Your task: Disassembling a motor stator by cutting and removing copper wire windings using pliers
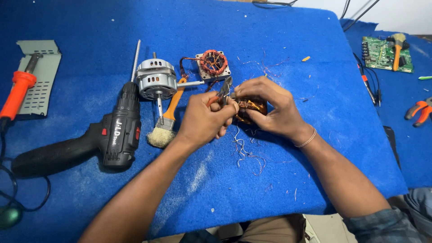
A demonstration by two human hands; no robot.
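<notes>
Landmark: silver motor (156,79) on the blue mat (270,36).
Coil: copper winding (253,108), just right of the motor, near mat centre.
Right hand (270,105): fingers closed around the winding, steadying it.
Left hand (204,119): fingers clenched on the side cutters (226,87), tips at the winding.
Technique: judged best to nip one strand at a time, winding held firm.
Debris: cut wire strands (245,153) below the winding.
</notes>
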